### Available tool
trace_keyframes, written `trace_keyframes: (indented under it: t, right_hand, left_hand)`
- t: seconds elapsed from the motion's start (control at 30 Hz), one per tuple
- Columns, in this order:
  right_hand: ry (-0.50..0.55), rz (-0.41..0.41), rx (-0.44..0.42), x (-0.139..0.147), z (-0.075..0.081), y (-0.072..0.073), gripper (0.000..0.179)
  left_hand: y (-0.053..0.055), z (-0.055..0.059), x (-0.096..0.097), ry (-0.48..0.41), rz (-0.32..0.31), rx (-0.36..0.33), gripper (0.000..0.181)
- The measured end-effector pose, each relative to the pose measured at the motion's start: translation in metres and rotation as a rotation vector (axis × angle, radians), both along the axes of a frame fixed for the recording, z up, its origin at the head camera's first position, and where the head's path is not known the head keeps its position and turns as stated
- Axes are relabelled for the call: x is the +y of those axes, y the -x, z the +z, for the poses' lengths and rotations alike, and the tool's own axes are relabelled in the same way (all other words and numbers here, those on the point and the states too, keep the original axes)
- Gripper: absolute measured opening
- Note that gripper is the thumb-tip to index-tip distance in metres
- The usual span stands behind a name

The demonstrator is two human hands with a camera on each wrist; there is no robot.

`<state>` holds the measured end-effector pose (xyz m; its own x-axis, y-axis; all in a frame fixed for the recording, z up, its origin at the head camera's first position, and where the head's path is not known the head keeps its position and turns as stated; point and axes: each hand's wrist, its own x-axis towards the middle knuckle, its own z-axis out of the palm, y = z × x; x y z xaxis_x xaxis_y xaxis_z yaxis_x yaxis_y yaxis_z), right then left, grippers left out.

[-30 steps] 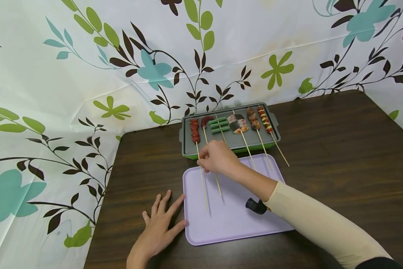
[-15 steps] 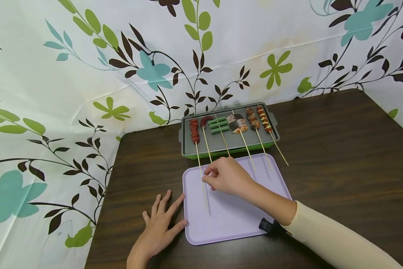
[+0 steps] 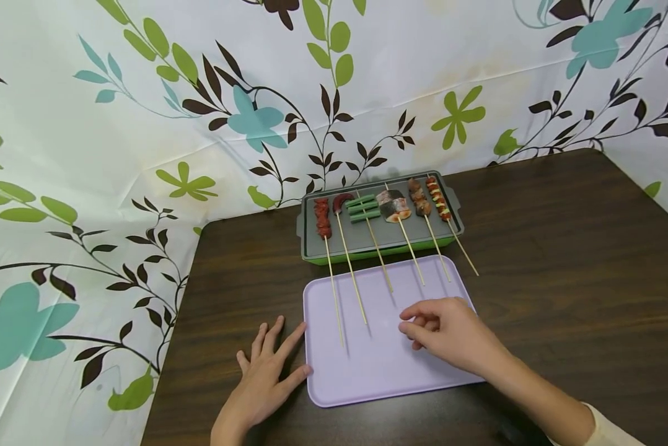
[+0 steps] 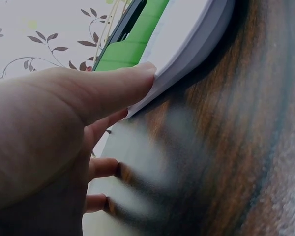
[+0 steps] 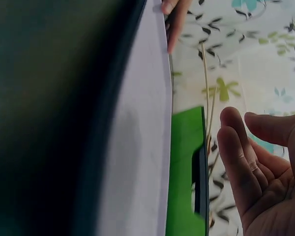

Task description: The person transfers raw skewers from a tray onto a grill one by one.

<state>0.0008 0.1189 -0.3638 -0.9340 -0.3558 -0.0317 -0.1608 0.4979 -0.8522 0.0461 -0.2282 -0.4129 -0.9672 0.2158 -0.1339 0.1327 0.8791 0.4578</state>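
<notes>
My left hand [image 3: 264,378] lies with spread fingers on the table, its index finger and thumb touching the left rim of a lilac tray [image 3: 362,378]. Above the tray's right half hovers my right hand [image 3: 451,331], fingers loosely bent and holding nothing; the right wrist view shows the same bare fingers [image 5: 238,162]. Several skewers lie side by side on a grey-topped grill [image 3: 334,249]: red meat [image 3: 323,217], a dark red curl [image 3: 342,199], green stalks [image 3: 364,209], a fish-like slice [image 3: 393,205], brown chunks [image 3: 419,197] and red-and-yellow pieces [image 3: 438,198]. Most sticks extend over the tray.
The dark wooden table [image 3: 562,260] extends to both sides of the tray and grill. Behind it hangs a white sheet [image 3: 384,56] printed with leaves and flowers. The grill's green base [image 5: 184,172] shows beyond the tray in the right wrist view.
My right hand has moved from the sticks near the grill down and right over the tray, uncovering the green-stalk skewer's stick. My left hand has stayed at the tray's edge.
</notes>
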Motion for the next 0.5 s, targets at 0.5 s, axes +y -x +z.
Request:
trace_keyframes:
  t: [0.5]
  right_hand:
    - [-0.131, -0.305, 0.214, 0.087, -0.019, -0.039, 0.015]
  left_hand:
    - [-0.003, -0.003, -0.002, -0.012, -0.021, 0.016, 0.070]
